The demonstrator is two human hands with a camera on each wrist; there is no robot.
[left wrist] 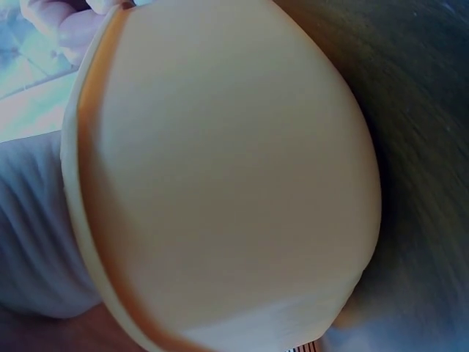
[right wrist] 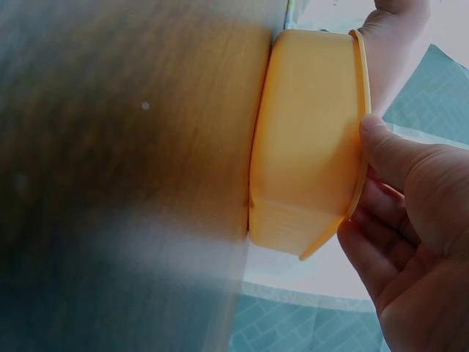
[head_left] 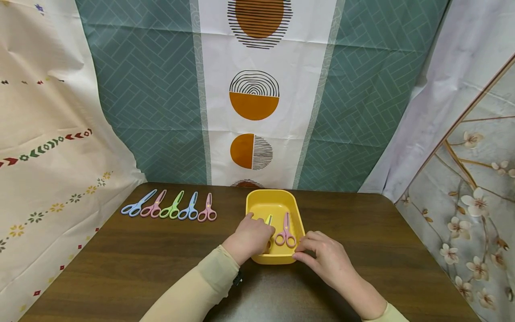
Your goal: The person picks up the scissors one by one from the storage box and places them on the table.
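A yellow tray [head_left: 299, 214] stands on the table, holding pink scissors [head_left: 285, 232] and green scissors [head_left: 269, 219]. My left hand [head_left: 251, 233] reaches over the tray's left side, its fingers at the middle of the green scissors; the blade tip shows above them and part of a handle below. In the left wrist view, the outer wall of the tray [left wrist: 227, 169] fills most of the picture and the fingertips are hidden. My right hand [head_left: 326, 255] grips the rim at the near right corner. The right wrist view shows its thumb [right wrist: 392, 150] pressed on the rim.
On the table's far left lies a row of several scissors: large blue scissors [head_left: 136, 206], pink scissors [head_left: 154, 208], green scissors [head_left: 172, 209], small blue scissors [head_left: 189, 210] and small pink scissors [head_left: 207, 211]. Patterned cloths [head_left: 350, 112] hang behind and beside the brown table [head_left: 354, 219].
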